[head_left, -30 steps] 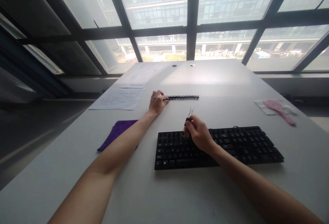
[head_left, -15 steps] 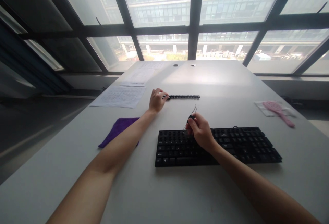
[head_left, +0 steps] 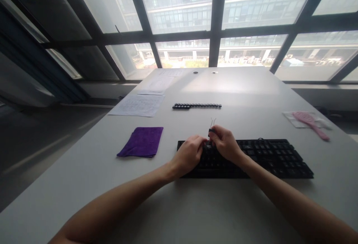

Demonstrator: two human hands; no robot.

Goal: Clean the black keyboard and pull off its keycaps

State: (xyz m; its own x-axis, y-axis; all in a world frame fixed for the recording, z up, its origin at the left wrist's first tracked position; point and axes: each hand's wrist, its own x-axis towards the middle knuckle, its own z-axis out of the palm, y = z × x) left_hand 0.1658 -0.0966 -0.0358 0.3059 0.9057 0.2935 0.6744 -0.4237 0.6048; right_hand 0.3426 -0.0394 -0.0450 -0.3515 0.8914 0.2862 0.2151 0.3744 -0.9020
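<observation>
A black keyboard (head_left: 268, 158) lies on the grey table (head_left: 229, 214) in front of me. My right hand (head_left: 225, 145) is closed on a small black wire-handled clip tool (head_left: 212, 126), held upright over the keyboard's upper left keys. My left hand (head_left: 188, 154) rests on the keyboard's left end, fingers curled and touching the tool's lower end; what it grips, if anything, is hidden. A row of several loose black keycaps (head_left: 197, 106) lies farther back on the table, apart from both hands.
A purple cloth (head_left: 141, 141) lies left of the keyboard. Printed sheets (head_left: 137, 105) sit at the back left. A pink brush (head_left: 309, 121) lies on a clear wrapper at the right. Large windows stand behind the table's far edge.
My left hand has left the keycap row and come back to the keyboard, beside my right hand. The right hand kept the tool and lowered it slightly.
</observation>
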